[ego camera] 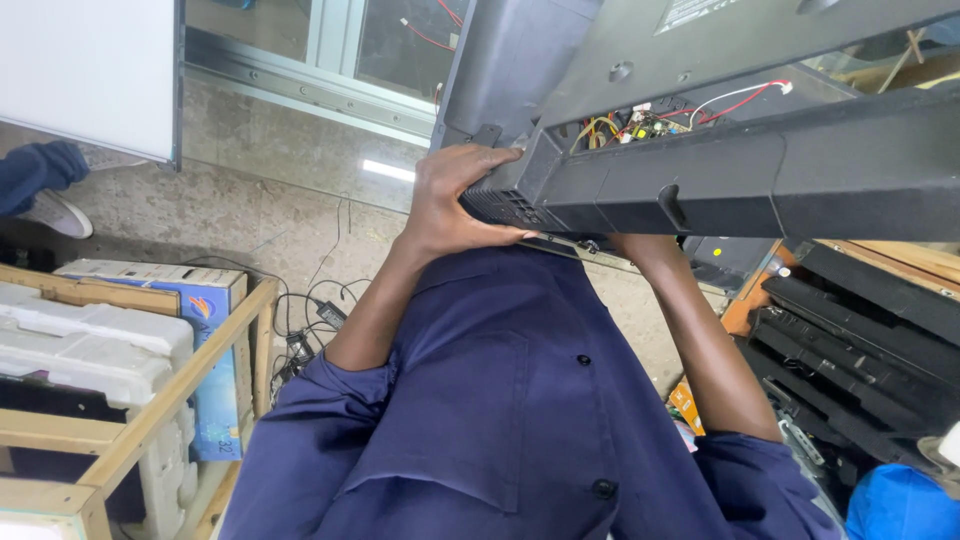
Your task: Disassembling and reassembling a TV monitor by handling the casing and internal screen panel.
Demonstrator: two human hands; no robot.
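A large black television back casing (pixel 750 170) fills the upper right, held up in front of my navy shirt. My left hand (pixel 455 200) grips its lower left corner, fingers curled around the vented edge. My right forearm (pixel 700 340) reaches up under the casing's bottom edge, and the hand itself is hidden behind it. An opening in the casing shows a small circuit board with red, white and yellow wires (pixel 640 125).
A wooden crate frame (pixel 180 385) at left holds white foam blocks (pixel 90 340) and a blue-and-white carton (pixel 205 310). Cables and a power adapter (pixel 325 310) lie on the stone floor. Stacked black panels (pixel 860 330) stand at right. Another person's sleeve and shoe (pixel 45 190) are at far left.
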